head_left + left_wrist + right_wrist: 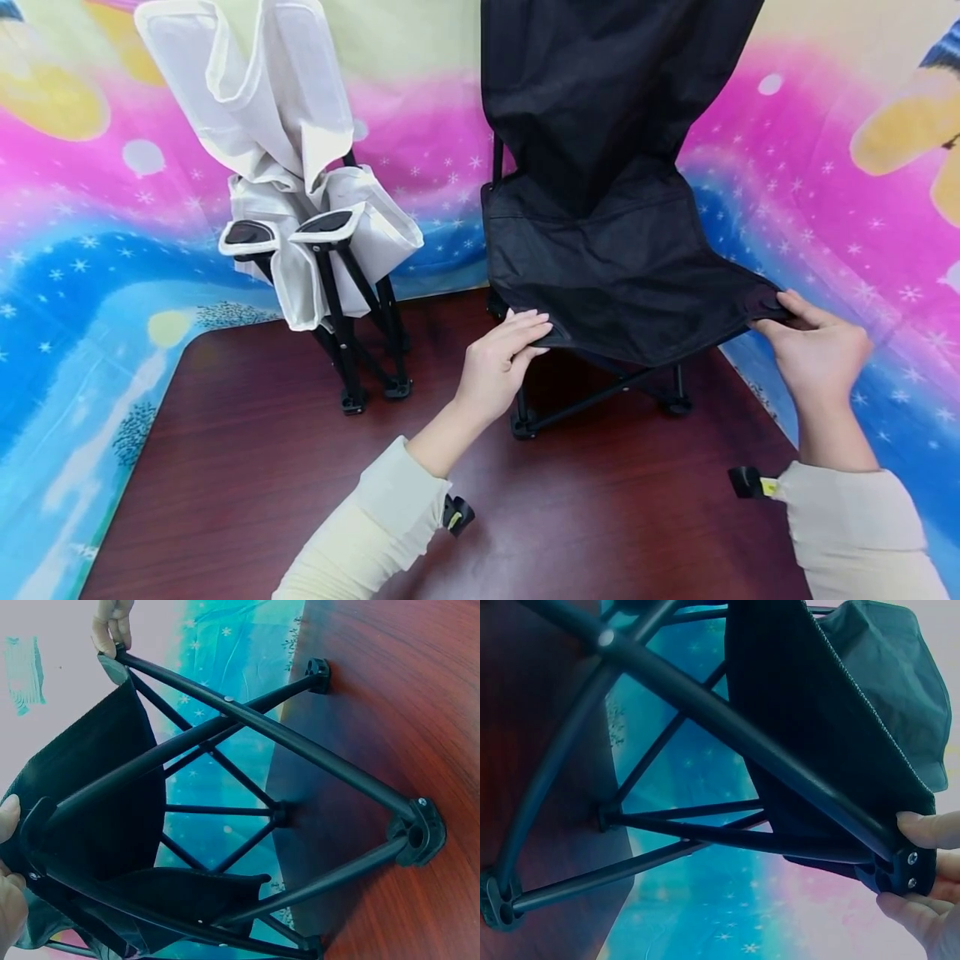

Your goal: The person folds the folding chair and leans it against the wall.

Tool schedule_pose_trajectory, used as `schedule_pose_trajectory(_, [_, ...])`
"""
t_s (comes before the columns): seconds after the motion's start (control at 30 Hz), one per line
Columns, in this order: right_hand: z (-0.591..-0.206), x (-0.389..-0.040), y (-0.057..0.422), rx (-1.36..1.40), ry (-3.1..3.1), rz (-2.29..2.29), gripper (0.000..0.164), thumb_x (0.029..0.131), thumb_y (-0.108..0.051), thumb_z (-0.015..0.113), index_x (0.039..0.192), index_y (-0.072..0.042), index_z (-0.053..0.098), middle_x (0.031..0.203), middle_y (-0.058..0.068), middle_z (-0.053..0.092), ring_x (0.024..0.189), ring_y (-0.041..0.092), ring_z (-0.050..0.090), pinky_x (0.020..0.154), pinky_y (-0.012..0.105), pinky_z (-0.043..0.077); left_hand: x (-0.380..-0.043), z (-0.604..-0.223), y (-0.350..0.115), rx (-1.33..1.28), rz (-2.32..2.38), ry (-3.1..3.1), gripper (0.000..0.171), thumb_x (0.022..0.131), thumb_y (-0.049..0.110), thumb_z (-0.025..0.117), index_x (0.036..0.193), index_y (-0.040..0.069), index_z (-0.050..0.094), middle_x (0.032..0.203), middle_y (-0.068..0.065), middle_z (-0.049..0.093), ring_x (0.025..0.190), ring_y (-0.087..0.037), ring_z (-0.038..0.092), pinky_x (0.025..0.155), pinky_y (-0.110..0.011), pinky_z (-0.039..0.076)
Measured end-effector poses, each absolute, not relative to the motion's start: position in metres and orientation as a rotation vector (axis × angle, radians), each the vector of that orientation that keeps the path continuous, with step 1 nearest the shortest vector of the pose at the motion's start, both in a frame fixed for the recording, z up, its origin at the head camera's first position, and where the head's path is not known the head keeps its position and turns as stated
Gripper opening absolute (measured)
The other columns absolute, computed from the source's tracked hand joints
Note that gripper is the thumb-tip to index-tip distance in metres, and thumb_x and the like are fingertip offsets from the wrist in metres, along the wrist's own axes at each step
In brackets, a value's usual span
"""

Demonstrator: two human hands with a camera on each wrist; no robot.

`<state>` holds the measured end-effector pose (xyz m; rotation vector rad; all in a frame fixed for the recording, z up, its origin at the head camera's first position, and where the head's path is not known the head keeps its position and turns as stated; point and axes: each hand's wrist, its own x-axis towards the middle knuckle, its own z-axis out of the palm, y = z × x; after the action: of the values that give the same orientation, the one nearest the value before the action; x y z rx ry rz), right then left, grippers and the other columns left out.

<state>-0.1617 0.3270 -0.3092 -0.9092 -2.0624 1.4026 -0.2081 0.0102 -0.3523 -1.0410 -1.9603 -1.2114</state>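
A black folding chair [600,250] stands unfolded, its fabric seat sagging between the front corners. My left hand [498,362] pinches the left front corner of the seat, fingers on top and thumb below. At the other front corner, my right hand [817,354] grips the fabric and the plastic end piece [904,870] with thumb and fingers. Crossed black tubes [225,712] of the frame spread beneath the seat in the left wrist view. Their feet, such as one plastic foot [416,832], rest on the table.
Left of the black chair stands a white folding chair [288,158], partly folded, with its legs drawn together. Both are on a dark red-brown wooden table [247,467]. A colourful printed cloth [420,158] hangs behind and along the sides.
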Motion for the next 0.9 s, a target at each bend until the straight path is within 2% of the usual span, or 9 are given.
schedule_pose_trajectory(0.37, [-0.303,-0.163,0.32,-0.905,-2.032,1.423,0.057,0.057,-0.037,0.074,0.11,-0.019,0.059,0.116,-0.004,0.053,0.106,0.004,0.048,0.067,0.008,0.042,-0.209,-0.347,0.01,-1.044,-1.222,-1.959,0.024,0.073,0.0,0.065,0.097,0.0,0.066,0.102,-0.009,0.061,0.103,-0.015,0.052,0.093,-0.028,0.032])
schedule_pose_trajectory(0.67, [-0.297,-0.163,0.313,-0.882,-2.052,1.422,0.057,0.058,-0.038,0.072,0.111,-0.021,0.058,0.118,-0.004,0.052,0.109,0.005,0.046,0.064,0.007,0.042,-0.21,-0.341,0.01,-1.037,-1.216,-1.946,0.024,0.073,0.0,0.065,0.097,0.0,0.066,0.102,-0.009,0.061,0.103,-0.015,0.052,0.093,-0.028,0.033])
schedule_pose_trajectory(0.9, [-0.291,-0.163,0.305,-0.88,-2.056,1.405,0.056,0.06,-0.04,0.07,0.111,-0.021,0.058,0.117,-0.005,0.052,0.111,0.005,0.043,0.069,0.009,0.043,-0.211,-0.337,0.011,-1.035,-1.206,-1.934,0.023,0.074,0.001,0.065,0.097,0.001,0.066,0.102,-0.009,0.062,0.103,-0.014,0.052,0.093,-0.028,0.033])
